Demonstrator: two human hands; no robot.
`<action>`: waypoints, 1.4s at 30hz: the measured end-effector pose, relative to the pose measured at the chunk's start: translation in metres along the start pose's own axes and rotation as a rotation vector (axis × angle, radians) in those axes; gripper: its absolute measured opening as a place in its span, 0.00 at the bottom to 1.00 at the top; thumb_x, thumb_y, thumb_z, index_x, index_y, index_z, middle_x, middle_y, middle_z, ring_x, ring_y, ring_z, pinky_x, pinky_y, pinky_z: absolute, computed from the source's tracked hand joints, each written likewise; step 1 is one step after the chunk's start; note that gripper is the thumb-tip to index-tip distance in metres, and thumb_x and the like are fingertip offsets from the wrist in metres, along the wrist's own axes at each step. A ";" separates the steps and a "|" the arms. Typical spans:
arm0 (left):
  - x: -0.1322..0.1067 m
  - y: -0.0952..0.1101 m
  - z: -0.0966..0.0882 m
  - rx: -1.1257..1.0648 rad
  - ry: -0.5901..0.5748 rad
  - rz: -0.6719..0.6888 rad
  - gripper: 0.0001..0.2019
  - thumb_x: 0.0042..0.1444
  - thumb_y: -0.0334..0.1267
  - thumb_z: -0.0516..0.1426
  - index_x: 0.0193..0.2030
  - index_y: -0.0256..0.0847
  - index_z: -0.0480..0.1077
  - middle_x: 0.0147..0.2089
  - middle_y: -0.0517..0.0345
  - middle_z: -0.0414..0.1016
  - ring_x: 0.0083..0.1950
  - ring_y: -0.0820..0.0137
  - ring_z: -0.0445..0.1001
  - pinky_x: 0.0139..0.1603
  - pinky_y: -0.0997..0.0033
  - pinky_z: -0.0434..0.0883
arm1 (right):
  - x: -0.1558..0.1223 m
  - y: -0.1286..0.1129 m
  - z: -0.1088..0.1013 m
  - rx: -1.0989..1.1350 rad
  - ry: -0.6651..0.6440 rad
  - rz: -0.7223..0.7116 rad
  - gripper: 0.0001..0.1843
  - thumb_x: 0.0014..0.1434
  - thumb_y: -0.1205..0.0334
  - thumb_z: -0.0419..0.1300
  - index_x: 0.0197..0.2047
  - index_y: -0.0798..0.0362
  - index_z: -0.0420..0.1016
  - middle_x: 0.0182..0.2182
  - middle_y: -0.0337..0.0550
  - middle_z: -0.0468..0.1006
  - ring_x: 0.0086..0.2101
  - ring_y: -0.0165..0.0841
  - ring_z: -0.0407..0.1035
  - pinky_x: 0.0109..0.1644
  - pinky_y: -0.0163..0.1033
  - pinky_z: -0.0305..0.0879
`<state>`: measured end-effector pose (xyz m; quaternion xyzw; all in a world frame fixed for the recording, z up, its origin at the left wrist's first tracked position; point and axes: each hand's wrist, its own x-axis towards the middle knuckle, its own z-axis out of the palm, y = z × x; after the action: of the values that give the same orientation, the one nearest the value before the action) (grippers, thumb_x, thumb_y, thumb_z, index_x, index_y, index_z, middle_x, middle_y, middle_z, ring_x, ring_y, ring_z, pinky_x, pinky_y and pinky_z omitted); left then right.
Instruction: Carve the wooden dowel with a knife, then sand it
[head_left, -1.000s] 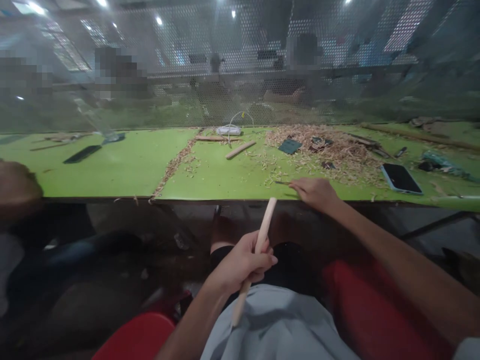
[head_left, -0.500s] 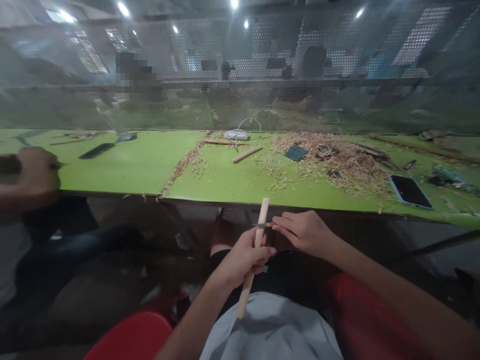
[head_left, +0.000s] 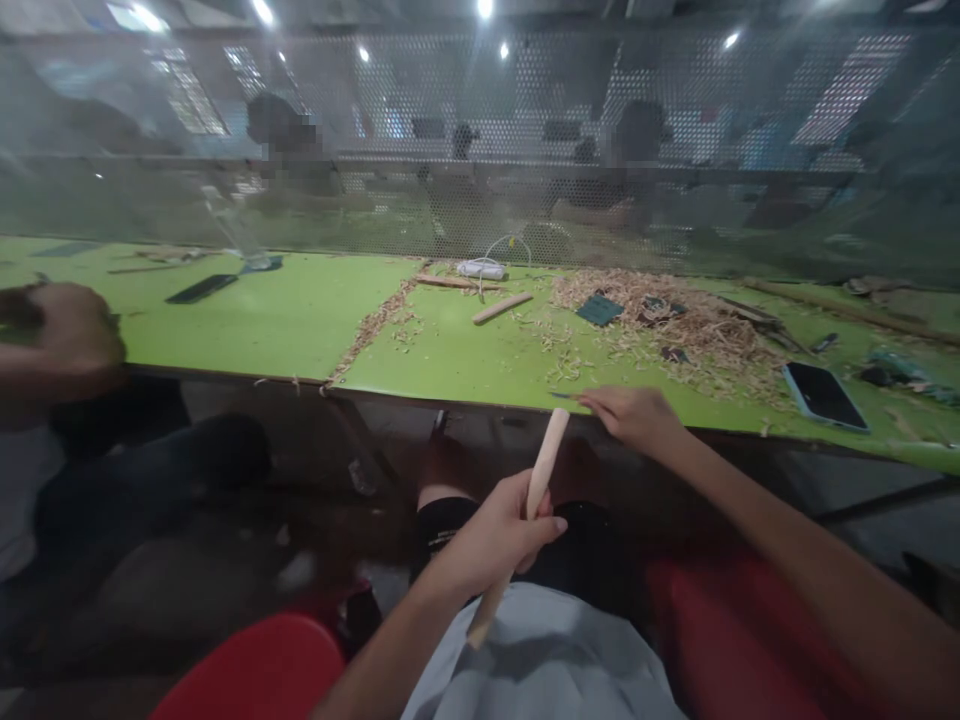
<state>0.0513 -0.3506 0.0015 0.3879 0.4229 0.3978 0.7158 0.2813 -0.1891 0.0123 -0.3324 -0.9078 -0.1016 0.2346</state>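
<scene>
A single head-worn view looks forward and down from a seated person's eye level, squarely facing the long green workbench (head_left: 247, 330), whose near edge crosses the frame just above the middle. The person's lap and forearms fill the bottom of the frame below that edge, very close to the lens. Beyond the bench's far edge a perforated mesh screen (head_left: 480, 130) closes off the upper third, with the bench running out of frame to both sides.
</scene>
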 end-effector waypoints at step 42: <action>0.013 -0.016 -0.001 0.015 0.075 0.021 0.22 0.51 0.44 0.66 0.37 0.47 0.53 0.20 0.78 0.53 0.17 0.83 0.47 0.15 0.81 0.45 | -0.006 -0.044 0.000 0.005 0.006 -0.274 0.24 0.78 0.56 0.48 0.42 0.56 0.83 0.28 0.43 0.78 0.27 0.30 0.67 0.30 0.40 0.46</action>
<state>0.0583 -0.3449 -0.0167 0.3824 0.4483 0.4162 0.6925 0.2568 -0.2264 0.0081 -0.2042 -0.9444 -0.1314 0.2219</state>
